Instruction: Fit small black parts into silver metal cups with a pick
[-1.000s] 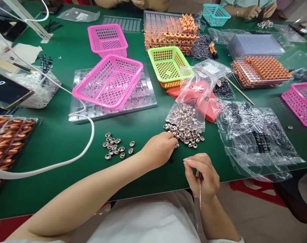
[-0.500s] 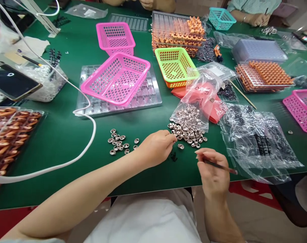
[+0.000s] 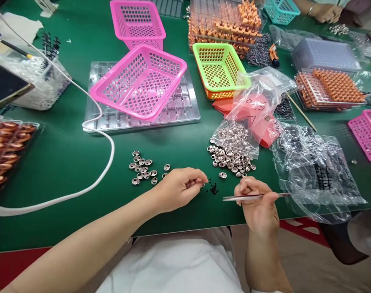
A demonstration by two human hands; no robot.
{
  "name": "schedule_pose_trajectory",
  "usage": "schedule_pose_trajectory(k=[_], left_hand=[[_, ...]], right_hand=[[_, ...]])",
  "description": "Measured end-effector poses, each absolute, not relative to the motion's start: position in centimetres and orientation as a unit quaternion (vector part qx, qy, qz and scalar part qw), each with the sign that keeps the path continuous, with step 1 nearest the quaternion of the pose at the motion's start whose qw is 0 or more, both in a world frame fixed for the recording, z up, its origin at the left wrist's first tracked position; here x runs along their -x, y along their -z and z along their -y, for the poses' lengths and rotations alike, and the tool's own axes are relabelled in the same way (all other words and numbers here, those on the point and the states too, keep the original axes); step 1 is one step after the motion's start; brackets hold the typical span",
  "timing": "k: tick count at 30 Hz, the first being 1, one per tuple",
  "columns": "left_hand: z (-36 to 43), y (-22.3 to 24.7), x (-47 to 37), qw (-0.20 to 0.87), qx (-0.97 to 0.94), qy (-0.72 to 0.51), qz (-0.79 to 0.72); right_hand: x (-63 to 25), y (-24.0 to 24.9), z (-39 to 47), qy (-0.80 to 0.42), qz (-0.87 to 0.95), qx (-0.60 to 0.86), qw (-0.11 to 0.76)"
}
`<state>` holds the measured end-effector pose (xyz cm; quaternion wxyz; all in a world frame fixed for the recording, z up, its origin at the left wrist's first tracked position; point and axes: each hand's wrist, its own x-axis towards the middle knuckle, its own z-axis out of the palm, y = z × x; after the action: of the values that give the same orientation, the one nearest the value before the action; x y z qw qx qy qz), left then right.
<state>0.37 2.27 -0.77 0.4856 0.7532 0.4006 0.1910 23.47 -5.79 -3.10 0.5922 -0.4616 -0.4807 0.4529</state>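
My left hand is closed in a pinch, with a small silvery metal cap just showing at its fingertips. Right beside those fingers lies a little cluster of tiny black pieces on the green table. My right hand grips a pair of tweezers, held nearly level with the tip pointing left. Beyond my hands, a pile of metal caps spills from a clear plastic bag. Left of my left hand sits a smaller group of caps, partly behind it.
A pink basket rests on a clear tray. Further back are a green basket and stacked trays of orange parts. A white cable curves across the left. Plastic bags lie at right. Another person's hand is at the far right.
My left hand has drawn back from the cap pile toward me, with a cap at its fingertips. In my right hand, the tweezers have turned to point left. The view has tilted down slightly.
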Motion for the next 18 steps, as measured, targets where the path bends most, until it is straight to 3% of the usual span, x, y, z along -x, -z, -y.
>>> schedule_pose_trajectory(k=[18], left_hand=[[-2.1,0.4,0.0,0.518,-0.744,-0.175,-0.384]], right_hand=[[-23.3,2.9,7.5,-0.393,0.489,0.582,0.518]])
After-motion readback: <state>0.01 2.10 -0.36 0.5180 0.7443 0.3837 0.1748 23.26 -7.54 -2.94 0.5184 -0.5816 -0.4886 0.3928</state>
